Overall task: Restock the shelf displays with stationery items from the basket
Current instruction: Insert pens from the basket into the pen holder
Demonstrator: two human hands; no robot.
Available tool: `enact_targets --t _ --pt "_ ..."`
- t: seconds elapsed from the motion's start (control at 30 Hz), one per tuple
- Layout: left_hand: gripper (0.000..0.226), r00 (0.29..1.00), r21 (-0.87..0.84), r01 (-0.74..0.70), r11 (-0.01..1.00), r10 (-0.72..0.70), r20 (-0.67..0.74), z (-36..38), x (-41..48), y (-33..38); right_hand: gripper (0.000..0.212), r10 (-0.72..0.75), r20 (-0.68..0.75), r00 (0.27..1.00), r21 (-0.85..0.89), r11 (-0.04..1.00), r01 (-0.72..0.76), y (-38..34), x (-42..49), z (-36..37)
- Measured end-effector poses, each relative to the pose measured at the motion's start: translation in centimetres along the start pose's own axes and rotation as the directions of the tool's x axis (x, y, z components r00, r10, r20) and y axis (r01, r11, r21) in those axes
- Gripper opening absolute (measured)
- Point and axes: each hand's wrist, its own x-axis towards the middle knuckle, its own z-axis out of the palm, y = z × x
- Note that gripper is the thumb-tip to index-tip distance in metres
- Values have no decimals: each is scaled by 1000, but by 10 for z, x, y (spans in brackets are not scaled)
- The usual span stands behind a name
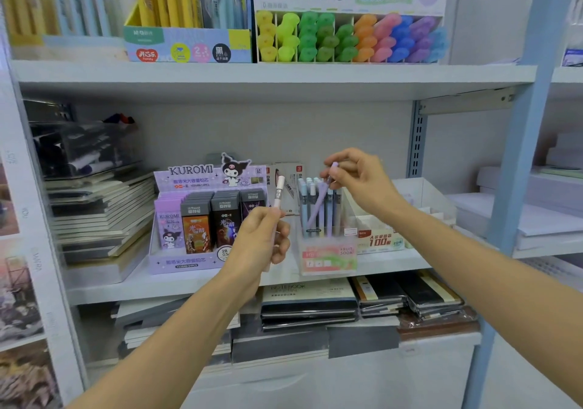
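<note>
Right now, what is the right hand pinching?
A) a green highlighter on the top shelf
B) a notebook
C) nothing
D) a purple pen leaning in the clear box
D: the right hand pinches the top of the purple pen, whose lower end sits among other pens in the clear box; the left hand holds a pale pink pen.
</note>
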Motion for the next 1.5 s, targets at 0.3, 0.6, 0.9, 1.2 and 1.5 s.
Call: enact_targets --t 0.3,0.6,0.9,1.2,1.5 --pt "20 998 -9 -56 998 56 27 -5 1 -9 13 -3 169 986 -65 998 14 7 3 8" --pt "19 998 -71 -49 996 53 45 -4 2 -10 10 -31 65 997 -174 984 42 13 8 27" --pt "18 998 -72 -48 996 51 40 -2 1 -7 17 -69 22 997 -172 982 72 3 3 28" --pt "19 994 -2 -102 995 102 34 23 -2 -1 16 -22 160 987 244 970 -18 -21 -13 17" --pt "53 800 793 -554 253 425 423 8 -17 -28 9 -15 -215 976 67 997 30 2 -2 -22"
